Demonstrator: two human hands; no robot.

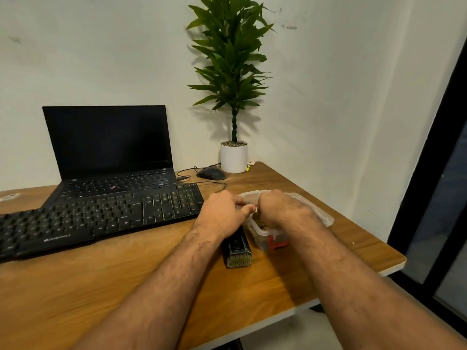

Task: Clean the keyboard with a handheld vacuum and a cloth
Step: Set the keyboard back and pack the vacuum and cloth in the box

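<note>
**Both hands at the plastic container, keyboard untouched**

We find both hands gathered over a clear plastic container [262, 234] with a red clip, set on the brown wooden desk [126, 279] near its right edge. The left hand [222, 213] rests at the container's near-left rim, fingers curled — whether they grip the rim we cannot tell. The right hand [283, 210] reaches down into the container, fingers bent inward; what they grasp is hidden.

Just beside the container, partly under the left wrist, lies a dark rectangular handheld device [237, 251]. The black full-size keyboard [101, 218] lies to the left, apart from both hands, in front of an open black laptop [111, 152]. A black mouse [211, 173] and a potted green plant in a white pot [233, 157] stand behind.
</note>
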